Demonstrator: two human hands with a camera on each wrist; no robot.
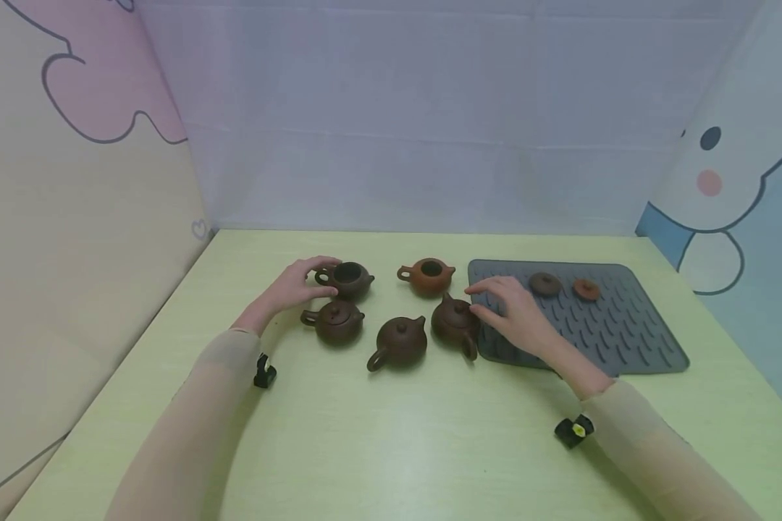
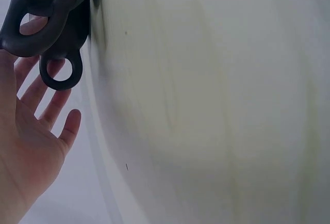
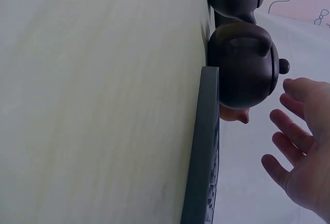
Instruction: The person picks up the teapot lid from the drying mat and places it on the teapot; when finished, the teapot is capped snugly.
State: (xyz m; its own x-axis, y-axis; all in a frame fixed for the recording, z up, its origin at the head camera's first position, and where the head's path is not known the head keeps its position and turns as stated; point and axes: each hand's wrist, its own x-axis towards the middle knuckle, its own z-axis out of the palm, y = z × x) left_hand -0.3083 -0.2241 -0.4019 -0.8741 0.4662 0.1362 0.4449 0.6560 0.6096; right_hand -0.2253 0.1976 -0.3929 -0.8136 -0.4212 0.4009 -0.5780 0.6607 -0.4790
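My left hand [image 1: 300, 280] reaches to a dark lidless teapot [image 1: 358, 288] at the back left. Its thumb and fingers are parted on either side of the loop handle; whether they touch it I cannot tell. In the left wrist view, the left hand [image 2: 36, 136] has spread fingers behind two teapot handles. A brown lidded teapot [image 1: 337, 331] stands just in front. My right hand [image 1: 515, 315] hovers beside another lidded teapot [image 1: 452, 325], fingers apart, holding nothing. The right wrist view shows a gap between the right hand [image 3: 309, 141] and that teapot's lid knob [image 3: 284, 66].
A reddish lidless teapot [image 1: 430, 284] stands at the back middle, and a lidded one [image 1: 404, 344] at the front middle. On the grey ridged mat [image 1: 599, 333] at right lie a dark lid [image 1: 545, 284] and a reddish lid [image 1: 586, 289]. Printed cloth walls enclose the table.
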